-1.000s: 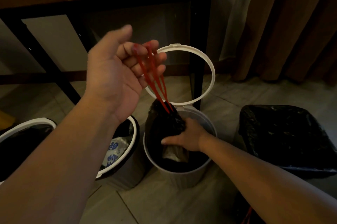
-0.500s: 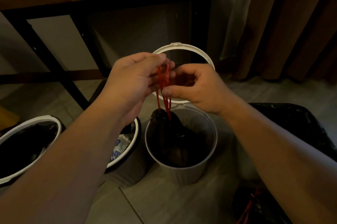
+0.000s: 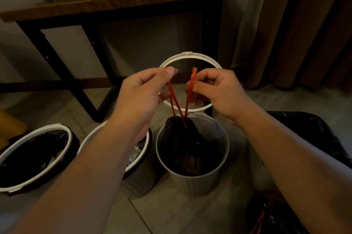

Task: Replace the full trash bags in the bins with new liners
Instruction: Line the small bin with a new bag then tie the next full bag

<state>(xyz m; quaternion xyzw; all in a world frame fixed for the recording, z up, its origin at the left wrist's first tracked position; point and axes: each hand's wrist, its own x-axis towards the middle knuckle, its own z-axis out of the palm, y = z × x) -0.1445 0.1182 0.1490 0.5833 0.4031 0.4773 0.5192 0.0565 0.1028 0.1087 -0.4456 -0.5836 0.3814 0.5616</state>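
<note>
A black trash bag (image 3: pixel 187 144) with its neck gathered sits inside a white round bin (image 3: pixel 192 182) in the middle. Its white ring lid (image 3: pixel 190 55) stands tipped up behind it. Two red drawstring loops rise from the bag's neck. My left hand (image 3: pixel 142 96) pinches the left red loop (image 3: pixel 172 98), and my right hand (image 3: pixel 217 93) pinches the right red loop (image 3: pixel 190 89). Both hands hover above the bin, a short gap between them.
Two more white-rimmed bins with black liners stand to the left (image 3: pixel 36 157) (image 3: pixel 137 159). A black-lined container (image 3: pixel 308 134) sits at the right, a tied black bag with red strings (image 3: pixel 270 216) below it. A wooden table (image 3: pixel 118 1) and curtains (image 3: pixel 304 24) stand behind.
My right hand left the bag in the bin and rose to the red strings. The hands then drew apart, each taking one loop.
</note>
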